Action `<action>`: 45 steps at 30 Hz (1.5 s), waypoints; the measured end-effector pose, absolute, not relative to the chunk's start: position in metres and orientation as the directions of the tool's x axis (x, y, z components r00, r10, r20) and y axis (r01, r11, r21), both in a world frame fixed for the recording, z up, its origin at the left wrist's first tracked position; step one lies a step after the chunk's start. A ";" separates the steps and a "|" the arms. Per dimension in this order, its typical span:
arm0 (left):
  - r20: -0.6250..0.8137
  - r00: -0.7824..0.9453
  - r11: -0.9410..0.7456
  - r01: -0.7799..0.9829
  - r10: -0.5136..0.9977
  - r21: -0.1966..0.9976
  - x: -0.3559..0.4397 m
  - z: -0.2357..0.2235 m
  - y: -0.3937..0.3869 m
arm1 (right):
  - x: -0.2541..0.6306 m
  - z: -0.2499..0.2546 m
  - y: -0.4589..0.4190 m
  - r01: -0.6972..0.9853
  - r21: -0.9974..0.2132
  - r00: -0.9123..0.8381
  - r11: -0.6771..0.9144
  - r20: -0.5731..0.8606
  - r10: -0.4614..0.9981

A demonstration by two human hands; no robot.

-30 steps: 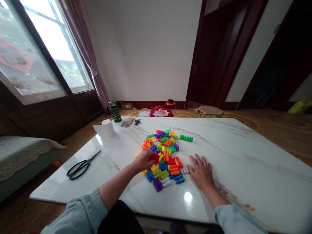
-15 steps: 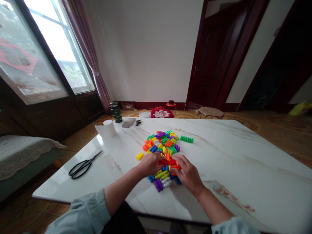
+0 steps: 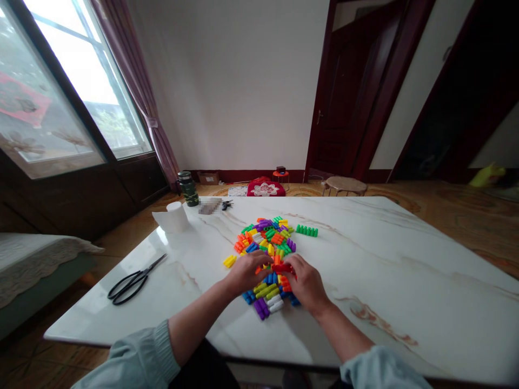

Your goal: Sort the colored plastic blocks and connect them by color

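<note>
A red toy building block [image 3: 282,267] is held low over the front half of a pile of colourful plastic blocks [image 3: 266,292]. My right hand [image 3: 308,286] pinches its right end between thumb and fingers. From the other side, my left hand [image 3: 245,274] has its thumb and fingertips closed at the block's left end, partly hiding it. Whether it is one red piece or two joined cannot be made out. Orange, blue, white, purple and lime pieces lie beneath and around both hands. A yellow block [image 3: 229,261] rests just left of the pile.
A row of green blocks [image 3: 307,230] stands apart at the pile's right. On the left of the marble-patterned table [image 3: 389,270] lie black-handled scissors [image 3: 135,281]. Behind them are a white paper roll [image 3: 175,217], a camouflage flask [image 3: 188,189], a blurred flat object [image 3: 210,205] and keys [image 3: 227,205].
My right hand left the table surface, came left to the pile and took hold of red alongside my left hand. Over the last half second both hands stayed together there.
</note>
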State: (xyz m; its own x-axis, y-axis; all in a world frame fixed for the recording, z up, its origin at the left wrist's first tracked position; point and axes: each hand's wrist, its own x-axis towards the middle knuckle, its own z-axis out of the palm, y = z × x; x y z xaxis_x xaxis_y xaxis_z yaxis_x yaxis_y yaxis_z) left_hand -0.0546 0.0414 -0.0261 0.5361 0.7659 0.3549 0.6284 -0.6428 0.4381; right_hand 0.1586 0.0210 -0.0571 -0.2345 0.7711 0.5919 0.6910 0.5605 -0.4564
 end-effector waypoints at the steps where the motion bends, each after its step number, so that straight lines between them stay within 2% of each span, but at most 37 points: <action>1: 0.381 0.474 -0.607 0.661 0.794 0.441 -0.063 -0.029 0.046 | 0.166 -0.059 0.025 0.684 -0.508 -0.141 0.524 0.612 0.778; 4: 0.412 0.238 -0.416 0.804 0.880 0.424 -0.095 -0.044 0.057 | 0.195 -0.071 0.040 0.686 -0.603 0.115 0.407 0.643 0.758; 6: 0.355 0.178 -0.321 0.859 0.918 0.399 -0.115 -0.060 0.060 | 0.217 -0.084 0.049 0.706 -0.629 0.190 0.327 0.612 0.767; 9: 0.235 0.310 -0.379 0.850 0.921 0.365 -0.128 -0.085 0.057 | 0.245 -0.108 0.058 0.726 -0.672 0.286 0.143 0.485 0.826; 13: 0.265 0.407 -0.472 0.840 0.874 0.267 -0.114 -0.097 0.047 | 0.262 -0.129 0.064 0.738 -0.675 0.368 -0.013 0.386 0.846; 16: 0.301 0.455 -0.526 0.822 0.838 0.221 -0.102 -0.095 0.042 | 0.262 -0.134 0.068 0.785 -0.619 0.335 -0.012 0.408 0.849; 22: 0.303 0.453 -0.532 0.800 0.839 0.276 -0.100 -0.101 0.041 | 0.250 -0.122 0.096 0.859 -0.507 0.297 -0.072 0.378 0.877; 26: 0.329 0.455 -0.545 0.790 0.828 0.281 -0.101 -0.105 0.043 | 0.235 -0.110 0.131 0.850 -0.512 0.330 -0.125 0.333 0.883; 35: 0.304 0.456 -0.535 0.800 0.837 0.272 -0.099 -0.100 0.041 | 0.218 -0.110 0.173 0.850 -0.510 0.322 -0.128 0.313 0.893; 38: 0.310 0.459 -0.541 0.795 0.832 0.276 -0.099 -0.100 0.041 | 0.219 -0.113 0.175 0.823 -0.560 0.332 -0.100 0.330 0.884; 42: 0.323 0.470 -0.559 0.777 0.821 0.291 -0.098 -0.098 0.042 | 0.224 -0.118 0.170 0.653 -0.757 0.412 -0.009 0.345 0.843; 45: 0.333 0.477 -0.569 0.770 0.813 0.287 -0.098 -0.096 0.041 | 0.230 -0.120 0.155 0.565 -0.825 0.455 0.006 0.317 0.832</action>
